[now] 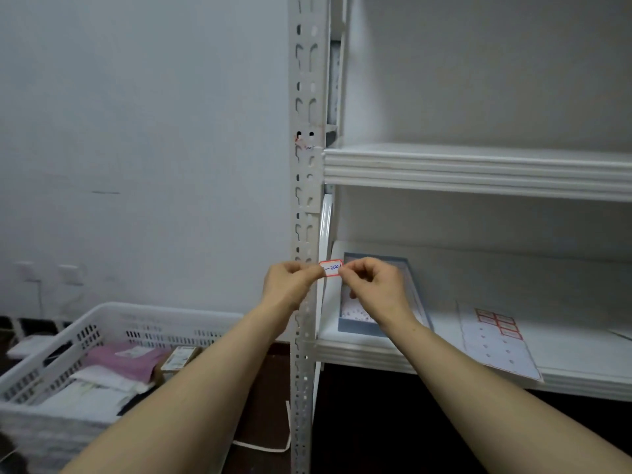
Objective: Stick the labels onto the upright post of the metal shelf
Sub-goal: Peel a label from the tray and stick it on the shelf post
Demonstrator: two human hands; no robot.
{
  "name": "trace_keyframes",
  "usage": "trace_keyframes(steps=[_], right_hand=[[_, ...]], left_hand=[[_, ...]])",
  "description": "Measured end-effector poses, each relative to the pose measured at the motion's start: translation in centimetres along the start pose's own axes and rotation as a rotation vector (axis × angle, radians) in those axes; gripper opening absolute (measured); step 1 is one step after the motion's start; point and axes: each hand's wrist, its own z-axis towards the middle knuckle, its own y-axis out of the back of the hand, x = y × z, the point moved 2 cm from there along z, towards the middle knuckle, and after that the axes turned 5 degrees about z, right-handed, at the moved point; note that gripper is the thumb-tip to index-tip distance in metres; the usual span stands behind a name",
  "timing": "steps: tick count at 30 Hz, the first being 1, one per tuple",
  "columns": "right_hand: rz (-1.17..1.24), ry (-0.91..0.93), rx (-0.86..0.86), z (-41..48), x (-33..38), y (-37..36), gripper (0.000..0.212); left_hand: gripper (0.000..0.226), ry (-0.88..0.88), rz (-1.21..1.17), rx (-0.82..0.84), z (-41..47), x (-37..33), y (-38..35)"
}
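Observation:
A small white label (332, 268) with a red border and blue handwriting is held between both hands, right beside the slotted white upright post (306, 165) of the metal shelf. My left hand (292, 285) pinches its left end in front of the post. My right hand (372, 289) pinches its right end. Whether the label touches the post I cannot tell. A label sheet (496, 336) with several red-bordered labels lies on the lower shelf board (581, 367) to the right.
A blue-rimmed box (415, 289) sits on the lower shelf behind my right hand. A white plastic crate (113, 319) with parcels and a pink bag stands on the dark floor at lower left. An upper shelf board (478, 169) crosses above. A white strap lies on the floor.

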Motion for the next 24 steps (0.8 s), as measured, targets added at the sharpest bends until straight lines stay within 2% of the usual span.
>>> trace_keyframes(steps=[8, 14, 24], right_hand=[[-0.019, 0.002, 0.030, 1.9, 0.3, -3.5, 0.013], [-0.045, -0.002, -0.028, 3.4, 0.1, -5.3, 0.012], [0.007, -0.040, -0.114, 3.6, -0.6, -5.7, 0.009]], left_hand=[[0.011, -0.101, 0.027, -0.070, 2.5, 1.1, 2.6], [0.009, -0.157, 0.020, -0.139, 4.1, 1.2, 3.5], [0.006, -0.175, 0.036, -0.158, 5.0, 1.4, 3.4]])
